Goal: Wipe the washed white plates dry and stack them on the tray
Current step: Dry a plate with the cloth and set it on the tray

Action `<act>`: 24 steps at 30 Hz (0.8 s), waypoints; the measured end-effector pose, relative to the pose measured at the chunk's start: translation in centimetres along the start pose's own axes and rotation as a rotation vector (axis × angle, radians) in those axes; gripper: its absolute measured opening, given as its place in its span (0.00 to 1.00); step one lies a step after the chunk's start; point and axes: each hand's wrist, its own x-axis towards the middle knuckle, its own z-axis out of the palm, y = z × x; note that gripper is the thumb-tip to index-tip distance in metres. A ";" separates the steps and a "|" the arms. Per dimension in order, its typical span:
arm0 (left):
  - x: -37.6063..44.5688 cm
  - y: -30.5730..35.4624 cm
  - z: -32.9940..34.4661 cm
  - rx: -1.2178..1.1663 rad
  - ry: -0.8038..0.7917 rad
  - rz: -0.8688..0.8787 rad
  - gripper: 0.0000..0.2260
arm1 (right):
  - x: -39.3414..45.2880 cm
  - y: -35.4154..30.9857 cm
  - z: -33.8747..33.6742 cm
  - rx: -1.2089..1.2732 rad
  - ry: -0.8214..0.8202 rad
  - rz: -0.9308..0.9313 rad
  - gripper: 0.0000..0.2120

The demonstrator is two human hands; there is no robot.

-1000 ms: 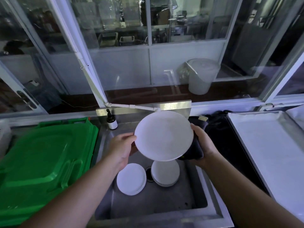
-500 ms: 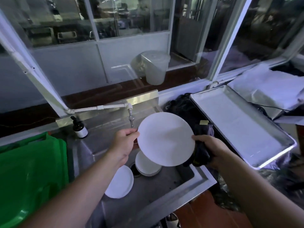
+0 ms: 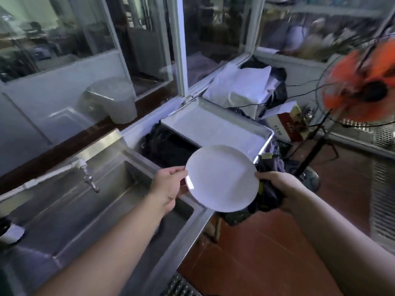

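I hold a round white plate [image 3: 222,178] in the air between both hands, just in front of the near corner of the metal tray [image 3: 213,124]. My left hand [image 3: 168,184] pinches the plate's left rim. My right hand [image 3: 275,186] grips a dark cloth [image 3: 265,199] against the plate's right rim and underside. The tray lies on the counter to the right of the sink, its white-lined bottom bare. The other plates in the sink are hidden from this angle.
The steel sink [image 3: 89,206] with its tap [image 3: 89,180] is at the left. A dark bag [image 3: 166,146] lies between sink and tray. White paper and bags [image 3: 241,86] pile up behind the tray. An orange fan [image 3: 363,82] stands on the red tiled floor at the right.
My view and both hands have swung right, carrying the plate from above the sink to the tray's near corner. The plates in the sink have dropped out of sight.
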 end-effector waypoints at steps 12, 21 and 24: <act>-1.8 -5.5 27.7 0.091 -0.186 -0.061 0.09 | 2.8 -3.5 -26.2 0.142 0.246 -0.065 0.04; -0.4 -6.3 39.9 0.171 -0.218 -0.061 0.08 | 7.9 -5.1 -36.5 0.209 0.328 -0.045 0.14; 1.7 -6.0 42.0 0.193 -0.227 -0.060 0.08 | 10.6 -6.2 -37.3 0.213 0.343 -0.036 0.13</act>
